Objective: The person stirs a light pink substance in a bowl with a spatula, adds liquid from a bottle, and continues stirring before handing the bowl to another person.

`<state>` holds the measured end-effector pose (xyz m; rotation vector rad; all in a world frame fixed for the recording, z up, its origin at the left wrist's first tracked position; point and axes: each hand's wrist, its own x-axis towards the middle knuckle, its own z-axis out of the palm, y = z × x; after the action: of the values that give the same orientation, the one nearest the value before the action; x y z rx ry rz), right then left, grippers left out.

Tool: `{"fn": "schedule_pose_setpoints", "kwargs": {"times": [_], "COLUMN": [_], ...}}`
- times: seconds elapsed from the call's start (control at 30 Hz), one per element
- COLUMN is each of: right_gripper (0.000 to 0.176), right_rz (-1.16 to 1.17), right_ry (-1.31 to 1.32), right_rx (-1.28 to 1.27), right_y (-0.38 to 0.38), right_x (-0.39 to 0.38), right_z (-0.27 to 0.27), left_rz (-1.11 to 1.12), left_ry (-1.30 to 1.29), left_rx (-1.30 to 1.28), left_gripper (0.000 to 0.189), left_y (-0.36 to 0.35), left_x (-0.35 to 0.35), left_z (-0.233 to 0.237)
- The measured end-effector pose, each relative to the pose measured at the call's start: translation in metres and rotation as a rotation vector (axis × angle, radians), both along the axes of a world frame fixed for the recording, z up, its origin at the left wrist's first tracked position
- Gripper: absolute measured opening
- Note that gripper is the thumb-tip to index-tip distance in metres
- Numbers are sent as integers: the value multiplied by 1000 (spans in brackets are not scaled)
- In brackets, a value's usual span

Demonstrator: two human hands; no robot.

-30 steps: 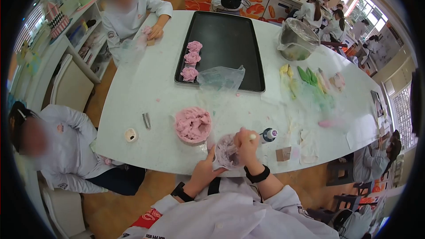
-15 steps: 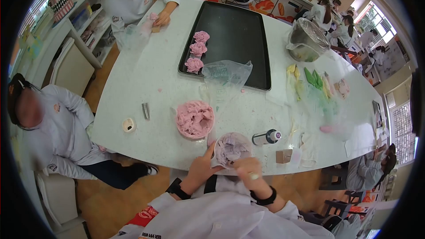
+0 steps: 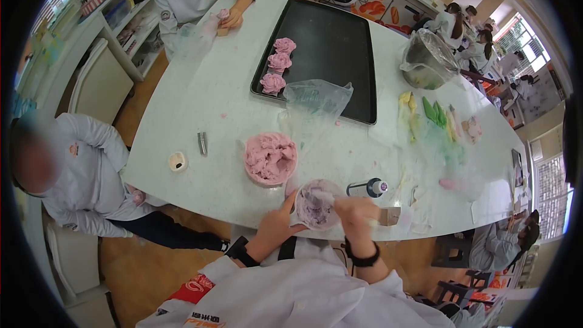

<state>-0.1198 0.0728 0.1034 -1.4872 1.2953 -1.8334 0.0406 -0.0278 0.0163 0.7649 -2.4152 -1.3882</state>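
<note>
A clear round bowl of pale purple cream (image 3: 316, 211) stands near the table's front edge. My left hand (image 3: 277, 226) grips its left side, with fingers and thumb around the wall. My right hand (image 3: 358, 214), blurred by motion, is closed at the bowl's right rim. From that fist a pale, cream-coated stirring tool (image 3: 327, 198) reaches over the bowl; its handle is hidden in the fingers. Just behind and to the left sits a tub of pink cream (image 3: 271, 158). A dark bottle with a white cap (image 3: 367, 188) lies tilted close to my right hand.
A black baking tray (image 3: 334, 42) carries three pink cream flowers (image 3: 279, 62), with a plastic piping bag (image 3: 316, 100) across its front edge. Coloured piping bags (image 3: 434, 115) and a wrapped metal bowl (image 3: 428, 64) are at right. Co-workers sit along the left side.
My right hand has moved right and slightly up, bringing the stirring tool towards the bowl's right rim. The purple cream has shifted. My left hand stays on the bowl.
</note>
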Motion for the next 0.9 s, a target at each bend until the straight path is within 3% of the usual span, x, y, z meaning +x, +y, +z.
{"fn": "schedule_pose_setpoints", "kwargs": {"times": [0.07, 0.1, 0.13, 0.2, 0.23, 0.3, 0.33, 0.4, 0.47, 0.53, 0.57, 0.67, 0.73, 0.8, 0.9], "right_gripper": [39, 43, 44, 46, 46, 50, 50, 52, 50, 42, 42, 42, 43, 50, 48], "right_rz": [-523, -381, -261, -134, -136, -137, -137, -395, -357, -132, -96, -52, -47, -138, -327], "right_ry": [340, 273, 272, 188, 189, -82, -85, 89, 70, 64, -67, 2, 5, -271, -180], "right_rx": [254, -22, 123, 184, 186, 35, 37, 263, 179, 203, 173, 217, 359, 216, 186], "right_y": [-1, -3, 6, 15, 13, 3, 0, -8, 7, 27, 33, 23, 24, 10, -24], "right_x": [18, 24, 31, 24, 18, 7, 8, 15, 18, 18, 15, 9, 4, 12, 11], "right_z": [-46, -46, -25, -7, 4, 20, 4, -34, -34, -5, 4, 49, 12, -22, -53], "left_rz": [-4, 4, 1, -17, -20, -16, -3, 7, 3, -5, -21, -17, -13, -8, -5], "left_ry": [-42, -32, -27, -35, -42, -48, -28, -8, -31, -76, -115, -13, -4, 21, -52], "left_rx": [12, 2, -27, -32, -17, -3, -3, -5, -40, -36, -39, -35, -38, -33, -65], "left_gripper": [92, 92, 92, 92, 92, 92, 92, 92, 91, 92, 93, 94, 95, 96, 96], "left_y": [-2, -4, -6, 1, -1, -2, -1, 1, -1, 0, 1, 2, 3, 6, 7], "left_x": [-2, -4, -4, 2, 1, 0, 0, 1, 0, 1, 1, 2, 3, -2, 4], "left_z": [3, 3, 2, 1, 3, 3, 0, 1, 6, 6, 6, 1, -4, -11, -12]}}
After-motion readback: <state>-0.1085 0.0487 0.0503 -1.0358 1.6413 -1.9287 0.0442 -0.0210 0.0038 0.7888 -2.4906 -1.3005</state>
